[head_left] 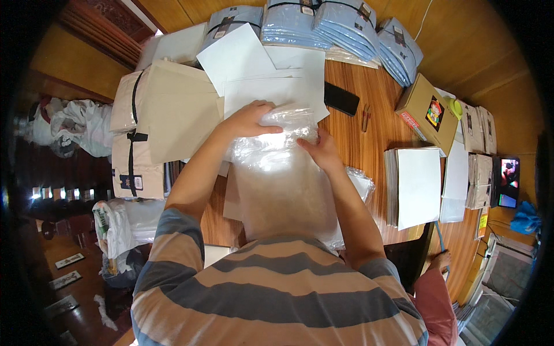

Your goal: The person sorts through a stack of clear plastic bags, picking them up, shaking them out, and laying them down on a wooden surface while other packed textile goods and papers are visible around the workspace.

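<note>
A clear plastic bag [277, 167] lies in front of me, shiny and wrinkled at its far end. Something flat and beige shows through it; I cannot make out what. My left hand [251, 121] grips the bag's far left side, thumb on top of the film and fingers a little beyond. At the far right corner my right hand [322, 151] pinches the film, its thumb on top and the other fingers partly hidden. White paper sheets [268, 89] lie just beyond both hands, over the wooden table [352, 138].
Bagged blue garments [294, 23] line the back. Beige garment packs [138, 173] and beige sheets [179, 109] lie left. To the right are a black phone [341, 99], small snips [366, 118], a cardboard box [427, 112] and a stack of white boards [418, 187]. Another person's hand [441, 260] is at lower right.
</note>
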Demonstrator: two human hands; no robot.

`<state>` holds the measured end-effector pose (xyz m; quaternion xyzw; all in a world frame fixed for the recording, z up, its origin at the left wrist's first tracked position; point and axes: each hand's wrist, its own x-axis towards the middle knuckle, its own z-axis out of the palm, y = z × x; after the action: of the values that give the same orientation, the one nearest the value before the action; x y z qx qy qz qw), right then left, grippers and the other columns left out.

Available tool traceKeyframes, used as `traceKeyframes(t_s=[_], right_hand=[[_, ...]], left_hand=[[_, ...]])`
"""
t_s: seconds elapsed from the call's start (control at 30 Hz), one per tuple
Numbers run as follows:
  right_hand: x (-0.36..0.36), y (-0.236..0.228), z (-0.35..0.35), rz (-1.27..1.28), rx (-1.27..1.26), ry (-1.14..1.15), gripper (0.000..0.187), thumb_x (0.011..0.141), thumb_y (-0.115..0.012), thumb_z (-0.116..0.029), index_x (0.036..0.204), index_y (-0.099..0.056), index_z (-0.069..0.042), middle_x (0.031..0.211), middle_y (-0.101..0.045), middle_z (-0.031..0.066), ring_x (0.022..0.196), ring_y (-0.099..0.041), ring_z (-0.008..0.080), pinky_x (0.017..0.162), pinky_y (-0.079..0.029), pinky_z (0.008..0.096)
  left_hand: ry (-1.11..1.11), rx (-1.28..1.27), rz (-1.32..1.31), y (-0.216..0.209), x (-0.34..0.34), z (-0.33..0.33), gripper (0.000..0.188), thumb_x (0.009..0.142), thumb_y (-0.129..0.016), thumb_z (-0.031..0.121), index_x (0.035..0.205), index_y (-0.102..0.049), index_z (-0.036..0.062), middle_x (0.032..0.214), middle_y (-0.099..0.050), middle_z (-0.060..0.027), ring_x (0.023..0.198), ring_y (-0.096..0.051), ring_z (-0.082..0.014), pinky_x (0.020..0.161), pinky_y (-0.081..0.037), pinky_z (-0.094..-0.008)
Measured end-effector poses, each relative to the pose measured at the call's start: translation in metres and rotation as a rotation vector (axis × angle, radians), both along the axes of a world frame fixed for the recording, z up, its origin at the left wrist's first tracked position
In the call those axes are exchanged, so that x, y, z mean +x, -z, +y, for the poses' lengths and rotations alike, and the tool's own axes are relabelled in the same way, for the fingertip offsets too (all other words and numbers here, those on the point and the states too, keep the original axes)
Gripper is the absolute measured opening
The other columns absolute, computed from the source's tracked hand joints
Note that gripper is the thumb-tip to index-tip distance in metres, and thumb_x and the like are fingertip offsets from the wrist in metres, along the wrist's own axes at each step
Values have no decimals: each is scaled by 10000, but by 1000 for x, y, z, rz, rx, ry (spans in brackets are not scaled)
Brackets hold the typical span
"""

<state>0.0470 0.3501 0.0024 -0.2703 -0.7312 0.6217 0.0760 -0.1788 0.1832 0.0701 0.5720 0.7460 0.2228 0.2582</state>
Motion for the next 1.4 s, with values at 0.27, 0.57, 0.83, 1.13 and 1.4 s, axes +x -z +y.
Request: traceKeyframes(t_s=[0.27, 0.57, 0.83, 1.13, 1.4], right_hand=[[3, -4, -9, 114, -145, 36, 397, 885, -799, -120, 1215, -641, 33, 1091, -723, 96, 981, -660, 169, 882, -521, 316], [36, -65, -32, 462, -285, -7, 498, 901, -773, -39, 1332, -537, 42, 1198, -664, 103, 1115, -610, 166, 987, -478, 298], [19, -75, -30, 492, -609, -108, 530, 909, -782, -136, 1345, -527, 25, 1162, -677, 90, 1009, -652, 156, 889, -540, 300], [121, -65, -27, 3, 638, 186, 614, 877, -768, -371, 1281, -542, 32, 1093, -672, 283, 1040, -661, 442, 907, -524, 516], [227, -42, -36, -487, 440, 508, 461, 836, -798, -321, 1124, -662, 12, 1105, -682, 231, 998, -667, 420, 858, -536, 496]], left_hand=[[-193, 340, 262, -1, 18, -19, 520, 950, -698, 365, 1290, -597, -15, 1228, -619, -207, 1202, -559, -368, 1036, -443, -431], [-862, 674, -821, 44, 162, -148, 614, 958, -665, 65, 1483, -366, -43, 1414, -516, -165, 1313, -499, -255, 1107, -410, -415], [-954, 470, -1172, 54, 173, -174, 528, 905, -692, -21, 1393, -489, -23, 1294, -636, -125, 1193, -605, -227, 1031, -482, -394], [-1250, 274, -1009, 70, 171, -206, 345, 913, -744, 69, 1229, -624, 2, 1124, -700, -112, 994, -686, -239, 829, -569, -374], [-1205, 224, -1066, 63, 171, -201, 385, 929, -741, 105, 1272, -599, 4, 1150, -692, -108, 1018, -680, -237, 861, -564, -377]])
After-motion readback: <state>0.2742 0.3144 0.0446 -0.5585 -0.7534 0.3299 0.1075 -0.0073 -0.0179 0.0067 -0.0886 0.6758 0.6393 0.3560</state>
